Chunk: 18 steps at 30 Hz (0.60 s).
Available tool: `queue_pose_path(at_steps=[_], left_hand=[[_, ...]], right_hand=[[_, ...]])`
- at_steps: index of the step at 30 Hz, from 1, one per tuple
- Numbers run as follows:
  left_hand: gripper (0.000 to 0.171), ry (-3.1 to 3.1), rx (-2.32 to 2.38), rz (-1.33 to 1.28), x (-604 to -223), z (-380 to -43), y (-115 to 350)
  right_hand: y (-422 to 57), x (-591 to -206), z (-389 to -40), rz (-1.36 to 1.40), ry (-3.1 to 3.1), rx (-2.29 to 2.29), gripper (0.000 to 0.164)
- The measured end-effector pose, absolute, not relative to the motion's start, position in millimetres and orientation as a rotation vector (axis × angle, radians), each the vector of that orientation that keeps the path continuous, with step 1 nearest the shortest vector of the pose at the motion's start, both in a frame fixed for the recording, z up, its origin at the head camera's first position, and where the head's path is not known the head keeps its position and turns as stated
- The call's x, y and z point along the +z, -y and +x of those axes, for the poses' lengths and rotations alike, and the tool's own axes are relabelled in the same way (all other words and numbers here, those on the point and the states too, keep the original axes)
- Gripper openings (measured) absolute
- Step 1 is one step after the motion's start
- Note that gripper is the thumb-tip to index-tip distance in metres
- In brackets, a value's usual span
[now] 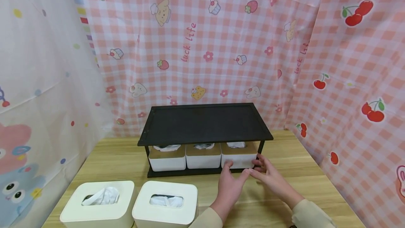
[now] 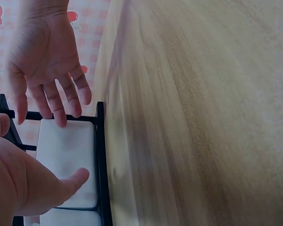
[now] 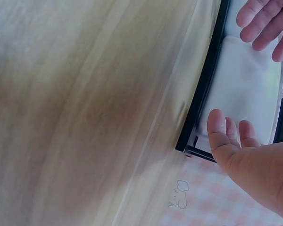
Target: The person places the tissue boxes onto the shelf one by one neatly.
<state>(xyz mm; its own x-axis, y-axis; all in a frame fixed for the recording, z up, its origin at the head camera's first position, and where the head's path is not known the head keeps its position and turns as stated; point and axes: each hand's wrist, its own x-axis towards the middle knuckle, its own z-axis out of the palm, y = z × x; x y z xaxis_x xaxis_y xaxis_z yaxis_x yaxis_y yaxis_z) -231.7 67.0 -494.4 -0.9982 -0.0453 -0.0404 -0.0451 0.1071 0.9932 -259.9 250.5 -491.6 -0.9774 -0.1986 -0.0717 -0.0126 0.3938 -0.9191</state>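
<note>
My left hand (image 1: 229, 187) is in front of the rightmost tissue box (image 1: 238, 161), its fingers spread and loosely bent, near the box's front wall. To its right, my right hand (image 1: 272, 178) has its fingers by that box's right front corner and the rack's post. The hands meet or overlap near the thumbs in the head view. In the left wrist view, the right hand (image 2: 45, 56) has relaxed fingers over the end of the white box (image 2: 68, 150). The right wrist view shows the right hand (image 3: 254, 165) beside the box with nothing in its grasp.
The box stands in a black two-level rack (image 1: 205, 122) beside a middle tissue box (image 1: 203, 161) and a left one (image 1: 167, 163), all white with wooden lids. Two cream tissue boxes (image 1: 98, 217) (image 1: 164, 212) stand on the wooden table (image 1: 303, 185) at front left. Patterned curtains hang around.
</note>
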Motion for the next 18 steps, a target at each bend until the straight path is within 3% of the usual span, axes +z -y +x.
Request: queue_pose_path(at_steps=[18], left_hand=[[0.087,2.397,-2.071,0.105,-496.2,-239.9,-70.5]], right_hand=[[-252.3,-493.1,-264.2,-0.242,-2.492,-1.629,0.087]])
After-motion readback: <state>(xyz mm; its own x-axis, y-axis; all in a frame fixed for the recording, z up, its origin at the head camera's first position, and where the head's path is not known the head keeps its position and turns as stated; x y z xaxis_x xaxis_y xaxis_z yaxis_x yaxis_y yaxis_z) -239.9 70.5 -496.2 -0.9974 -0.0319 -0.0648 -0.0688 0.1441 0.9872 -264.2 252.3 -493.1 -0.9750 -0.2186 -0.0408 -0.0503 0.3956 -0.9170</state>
